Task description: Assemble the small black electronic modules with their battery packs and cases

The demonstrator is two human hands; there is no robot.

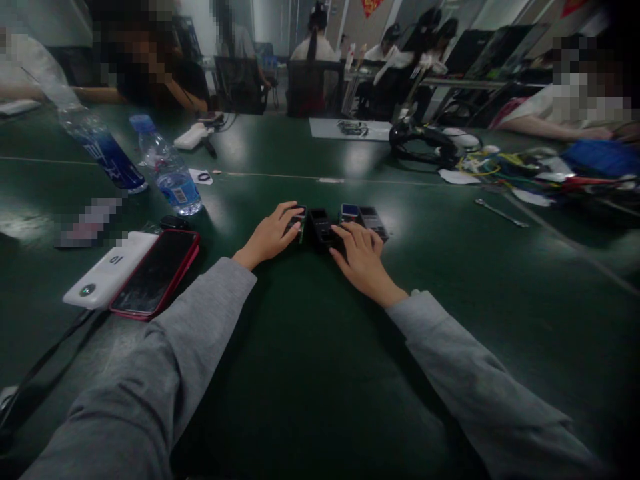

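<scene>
Several small, boxy devices with screens stand side by side on the dark green table [310, 333]; their exact kind I cannot make out. My left hand [273, 233] has its fingers and thumb around the leftmost device [303, 227], covering most of it. To its right is a black device [319, 223], its near right edge touched by the index finger of my right hand [363, 263]. The fingers of that hand are spread, lying over the lower part of a blue-screened device [349, 211]. A dark grey device [374, 220] stands at the right end, partly behind these fingers.
On the left lie a red-cased phone [157, 273], a white power bank [113, 267] and two plastic bottles [173, 173] [107, 150]. Tangled cables [525, 170], a black headset-like ring [423, 147] and a wrench [500, 212] lie right. Other people sit around the table.
</scene>
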